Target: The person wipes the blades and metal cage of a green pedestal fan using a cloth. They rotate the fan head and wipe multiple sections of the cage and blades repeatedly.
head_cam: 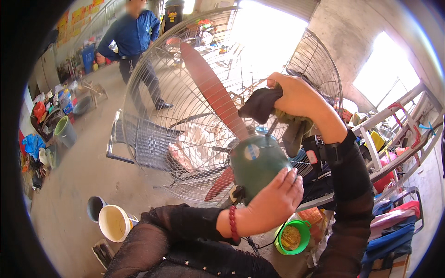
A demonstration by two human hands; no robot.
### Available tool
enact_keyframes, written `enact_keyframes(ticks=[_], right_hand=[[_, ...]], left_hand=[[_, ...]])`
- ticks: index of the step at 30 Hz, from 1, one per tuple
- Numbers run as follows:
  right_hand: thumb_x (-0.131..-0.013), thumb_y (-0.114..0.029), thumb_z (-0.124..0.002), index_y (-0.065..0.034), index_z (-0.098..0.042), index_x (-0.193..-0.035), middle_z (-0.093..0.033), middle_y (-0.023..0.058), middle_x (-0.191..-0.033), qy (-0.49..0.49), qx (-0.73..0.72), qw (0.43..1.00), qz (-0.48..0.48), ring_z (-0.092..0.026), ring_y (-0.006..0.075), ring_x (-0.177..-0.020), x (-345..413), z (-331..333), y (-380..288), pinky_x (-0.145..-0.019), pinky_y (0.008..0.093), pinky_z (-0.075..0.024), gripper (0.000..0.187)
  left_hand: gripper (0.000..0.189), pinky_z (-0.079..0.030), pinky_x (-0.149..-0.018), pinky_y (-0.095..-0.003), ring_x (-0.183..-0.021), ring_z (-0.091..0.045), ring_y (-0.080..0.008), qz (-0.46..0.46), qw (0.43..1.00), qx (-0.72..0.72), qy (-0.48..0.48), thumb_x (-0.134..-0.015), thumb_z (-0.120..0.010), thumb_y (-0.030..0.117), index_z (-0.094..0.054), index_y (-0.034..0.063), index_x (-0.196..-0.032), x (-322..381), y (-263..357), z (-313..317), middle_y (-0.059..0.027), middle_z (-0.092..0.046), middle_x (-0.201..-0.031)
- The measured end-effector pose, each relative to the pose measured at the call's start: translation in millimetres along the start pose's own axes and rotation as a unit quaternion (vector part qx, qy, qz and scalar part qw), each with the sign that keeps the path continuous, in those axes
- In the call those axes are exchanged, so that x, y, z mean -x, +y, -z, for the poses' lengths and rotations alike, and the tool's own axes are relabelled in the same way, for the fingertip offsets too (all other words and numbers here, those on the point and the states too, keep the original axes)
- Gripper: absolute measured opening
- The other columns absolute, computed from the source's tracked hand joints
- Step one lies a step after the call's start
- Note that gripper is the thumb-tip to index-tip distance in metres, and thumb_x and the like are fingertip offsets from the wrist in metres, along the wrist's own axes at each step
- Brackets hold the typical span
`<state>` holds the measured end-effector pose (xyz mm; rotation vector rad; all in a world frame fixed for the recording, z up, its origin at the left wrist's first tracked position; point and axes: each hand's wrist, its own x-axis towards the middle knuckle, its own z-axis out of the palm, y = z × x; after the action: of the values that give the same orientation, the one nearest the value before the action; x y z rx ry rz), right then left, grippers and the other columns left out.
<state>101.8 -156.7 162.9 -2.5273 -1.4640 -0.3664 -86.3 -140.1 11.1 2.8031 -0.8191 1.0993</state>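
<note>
A large fan with a wire guard (139, 153), red-brown blades (212, 87) and a green motor housing (257, 166) stands before me. My left hand (274, 199), with a red bead bracelet at the wrist, rests its fingers on the lower side of the housing. My right hand (299, 97) grips a dark cloth (260, 104) above the housing, beside the guard. Part of the cloth hangs down from the fingers. The right palm is hidden.
A person (134, 38) stands beyond the fan at the upper left. Behind the guard is a woven chair (149, 142) with pale fabric (198, 149). A white bucket (114, 222), a green basin (293, 236) and a metal ladder-like frame (372, 149) stand nearby.
</note>
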Motion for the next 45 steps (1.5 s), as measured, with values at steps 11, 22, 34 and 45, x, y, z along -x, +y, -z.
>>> enact_keyframes(ticks=[11, 22, 34, 45], right_hand=[[-0.071, -0.009, -0.061, -0.0052, -0.060, -0.107, -0.066, 0.0244, -0.088, 0.018, 0.028, 0.999, -0.014, -0.064, 0.0417, -0.085, 30, 14, -9, -0.074, 0.0459, -0.0497, 0.037], [-0.067, -0.005, -0.061, -0.0034, -0.058, -0.107, -0.065, 0.0229, -0.095, 0.061, -0.015, 0.998, 0.029, -0.063, 0.0420, -0.087, 29, 4, -4, -0.076, 0.0444, -0.0492, 0.041], [-0.075, -0.007, -0.065, -0.0073, -0.060, -0.116, -0.059, 0.0149, -0.117, -0.064, -0.209, 0.967, 0.129, -0.056, 0.0339, -0.110, 68, -48, 7, -0.095, 0.0377, -0.0452, 0.041], [-0.096, -0.013, -0.051, -0.0010, -0.053, -0.128, -0.059, 0.0088, -0.123, 0.140, -0.756, 0.592, -0.241, -0.057, 0.0191, -0.110, 213, -203, 21, -0.098, 0.0306, -0.0443, 0.034]], left_hand=[[0.038, -0.035, -0.109, -0.0455, -0.121, -0.054, -0.0266, -0.014, 0.989, -0.112, 0.096, -0.087, -0.049, 0.025, -0.063, 0.0049, -0.116, 8, 21, -20, -0.0118, -0.062, -0.121], [0.036, -0.034, -0.109, -0.0451, -0.121, -0.054, -0.0264, -0.010, 0.990, -0.101, 0.099, -0.087, -0.049, 0.025, -0.063, 0.0058, -0.114, 9, 23, -18, -0.0117, -0.063, -0.121], [0.038, -0.035, -0.108, -0.0452, -0.120, -0.053, -0.0283, -0.006, 0.993, -0.067, 0.099, -0.084, -0.052, 0.022, -0.061, 0.0018, -0.115, 8, 5, -21, -0.0133, -0.060, -0.121], [0.033, -0.038, -0.107, -0.0437, -0.116, -0.056, -0.0245, 0.008, 0.986, -0.071, 0.150, -0.084, -0.054, 0.023, -0.064, 0.0043, -0.110, 9, 4, -28, -0.0104, -0.062, -0.120]])
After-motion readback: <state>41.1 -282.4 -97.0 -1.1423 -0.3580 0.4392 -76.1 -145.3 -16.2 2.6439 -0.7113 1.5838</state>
